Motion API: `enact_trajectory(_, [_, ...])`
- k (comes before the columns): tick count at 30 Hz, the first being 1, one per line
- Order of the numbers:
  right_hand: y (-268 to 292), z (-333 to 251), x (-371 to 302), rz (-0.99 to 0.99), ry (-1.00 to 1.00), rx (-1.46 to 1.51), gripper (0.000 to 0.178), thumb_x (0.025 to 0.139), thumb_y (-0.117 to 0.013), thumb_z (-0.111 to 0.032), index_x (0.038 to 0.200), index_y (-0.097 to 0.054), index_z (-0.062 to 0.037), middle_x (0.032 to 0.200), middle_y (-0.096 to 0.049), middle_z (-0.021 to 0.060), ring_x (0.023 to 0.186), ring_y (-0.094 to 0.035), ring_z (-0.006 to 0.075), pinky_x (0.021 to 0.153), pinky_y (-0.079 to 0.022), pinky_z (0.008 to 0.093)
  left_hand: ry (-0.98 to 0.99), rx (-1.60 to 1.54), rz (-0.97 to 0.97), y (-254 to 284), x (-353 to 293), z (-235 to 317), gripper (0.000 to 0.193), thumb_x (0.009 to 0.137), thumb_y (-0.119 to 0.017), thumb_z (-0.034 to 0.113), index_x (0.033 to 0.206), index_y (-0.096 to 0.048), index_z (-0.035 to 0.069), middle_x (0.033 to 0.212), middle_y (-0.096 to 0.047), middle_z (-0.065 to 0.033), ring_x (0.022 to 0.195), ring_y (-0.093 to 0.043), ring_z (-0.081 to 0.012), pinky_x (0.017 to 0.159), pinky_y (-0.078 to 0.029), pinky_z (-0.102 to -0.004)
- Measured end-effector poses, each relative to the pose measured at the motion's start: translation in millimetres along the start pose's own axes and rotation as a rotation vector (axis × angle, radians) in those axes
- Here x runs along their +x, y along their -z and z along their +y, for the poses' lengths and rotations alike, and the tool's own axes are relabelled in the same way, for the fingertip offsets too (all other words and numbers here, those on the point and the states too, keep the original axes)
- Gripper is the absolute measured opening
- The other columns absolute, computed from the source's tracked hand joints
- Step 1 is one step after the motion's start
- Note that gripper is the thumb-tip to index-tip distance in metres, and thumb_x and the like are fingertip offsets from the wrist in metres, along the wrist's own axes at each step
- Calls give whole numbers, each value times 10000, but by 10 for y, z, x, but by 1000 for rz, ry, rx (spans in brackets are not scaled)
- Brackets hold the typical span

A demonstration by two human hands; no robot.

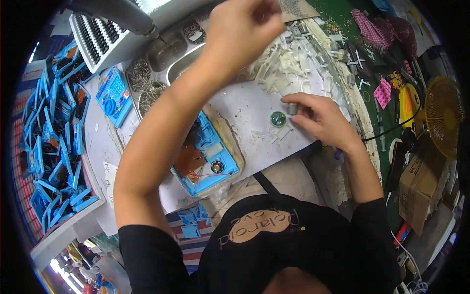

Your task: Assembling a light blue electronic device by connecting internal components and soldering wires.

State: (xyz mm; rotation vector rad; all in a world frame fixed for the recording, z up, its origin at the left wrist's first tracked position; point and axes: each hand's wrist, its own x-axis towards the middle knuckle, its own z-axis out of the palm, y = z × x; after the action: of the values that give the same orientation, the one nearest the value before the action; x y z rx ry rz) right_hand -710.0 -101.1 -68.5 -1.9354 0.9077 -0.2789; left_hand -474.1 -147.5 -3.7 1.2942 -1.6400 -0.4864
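My left hand (242, 29) reaches to the far edge of view, above the metal trays. Its fingers are curled and partly blurred, and what they hold, if anything, cannot be made out. Between the thumb and forefinger of my right hand (323, 120) is a small grey cylinder (292, 109). Just left of it, on the white tabletop (254, 142), rests a round green disc (278, 119). A small white plastic part (282, 132) lies nearby. Under my left forearm sits an opened blue casing (220, 156), with a brown circuit board (188, 159), a round speaker (218, 166) and thin wires.
White plastic parts (298, 66) are heaped beyond my right hand. Metal trays (169, 54) of small screws stand at the far left, beside a blue panel with keys (115, 98). Many blue casings (58, 132) fill the left side. A fan (443, 112) and carton (421, 181) are at right.
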Motion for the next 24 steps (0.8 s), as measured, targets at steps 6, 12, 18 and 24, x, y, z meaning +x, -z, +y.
enact_trajectory(6, [-94, -7, 189, -100, 183, -226, 385, 814, -699, -58, 1199, -698, -69, 854, -660, 128, 757, -635, 265, 710, -506, 367, 566, -239, -223, 824, -1491, 475, 112, 939, -701, 65, 1019, -732, -8, 954, -745, -74, 811, -657, -62, 666, -531, -224])
enact_trajectory(12, [-175, -73, 265, -134, 338, -486, 323, 770, -663, -29, 1092, -675, -54, 925, -680, 145, 927, -639, 366, 815, -516, 444, 497, -338, -88, 676, -2366, 478, 126, 887, -693, -65, 1008, -719, -43, 1000, -708, -133, 821, -686, -168, 715, -561, -272])
enact_trajectory(18, [-78, -402, 216, -171, -23, -252, 450, 790, -700, -32, 1237, -655, -72, 826, -632, 86, 701, -631, 225, 682, -510, 324, 504, -314, 80, 531, -2597, 453, 118, 876, -677, -100, 980, -707, -53, 1024, -687, -133, 889, -670, -168, 752, -548, -269])
enact_trajectory(24, [-716, -656, 82, -298, -66, 705, 465, 889, -746, -22, 1332, -608, 18, 845, -577, -44, 720, -498, 20, 658, -416, 185, 584, -486, 189, 385, -2669, 384, 265, 928, -707, -43, 1172, -610, -3, 1076, -686, -86, 984, -688, -133, 810, -585, -256])
